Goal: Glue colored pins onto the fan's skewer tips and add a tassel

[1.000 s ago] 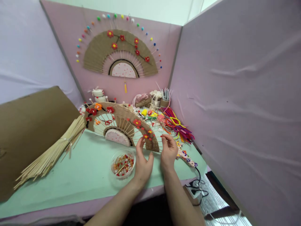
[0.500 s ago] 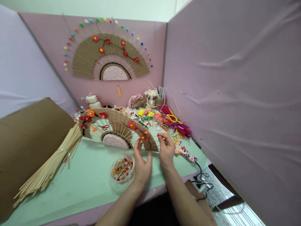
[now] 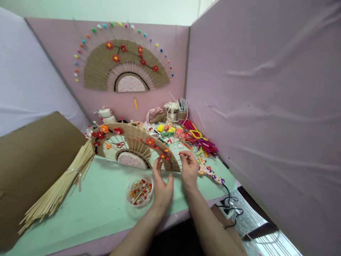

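Fan (image 3: pixel 134 135) left of my right hand (image 3: pixel 190 170), which pinches a red bead (image 3: pixel 179 153); left hand (image 3: pixel 163 192) at fan's lower edge, thumb spread, grip unclear.

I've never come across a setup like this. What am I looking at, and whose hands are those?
There is no machine: these are someone's own two bare hands, seen by a camera worn on that person's head, looking forward and down. On the green table is a brown fan with red and orange flowers. The right hand pinches what looks like a small red bead near the fan's right end. The left hand, thumb and fingers apart, is at its lower edge; whether it touches is hard to tell. Nearby lie a bowl of beads, a bundle of thin sticks and bright pipe cleaners.
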`<action>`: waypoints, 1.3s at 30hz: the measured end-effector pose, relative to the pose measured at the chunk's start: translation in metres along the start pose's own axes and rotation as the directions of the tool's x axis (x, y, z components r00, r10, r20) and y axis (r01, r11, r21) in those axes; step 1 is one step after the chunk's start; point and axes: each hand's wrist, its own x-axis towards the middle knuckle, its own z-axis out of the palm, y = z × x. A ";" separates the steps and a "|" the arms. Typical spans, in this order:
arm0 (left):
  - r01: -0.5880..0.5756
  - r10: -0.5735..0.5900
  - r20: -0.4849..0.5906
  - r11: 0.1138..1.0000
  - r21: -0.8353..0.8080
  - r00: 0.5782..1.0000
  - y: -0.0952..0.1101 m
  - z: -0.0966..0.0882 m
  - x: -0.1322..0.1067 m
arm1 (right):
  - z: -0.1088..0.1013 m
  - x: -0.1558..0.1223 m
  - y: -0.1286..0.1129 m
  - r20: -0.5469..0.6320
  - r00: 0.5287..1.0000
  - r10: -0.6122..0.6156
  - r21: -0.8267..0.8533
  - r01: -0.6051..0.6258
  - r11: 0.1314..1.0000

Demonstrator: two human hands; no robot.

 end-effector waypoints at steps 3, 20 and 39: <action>0.006 -0.006 -0.001 1.000 0.003 1.000 -0.002 0.000 0.000 | 0.000 0.000 -0.001 -0.002 1.000 0.003 -0.009 -0.003 1.000; 0.009 -0.009 0.008 1.000 0.018 1.000 -0.008 0.000 -0.001 | -0.003 0.002 -0.005 0.002 0.993 -0.116 -0.122 0.116 0.986; 0.018 -0.018 0.000 1.000 -0.024 1.000 -0.012 0.000 -0.002 | -0.004 0.001 -0.004 0.007 0.974 -0.226 -0.230 0.221 0.948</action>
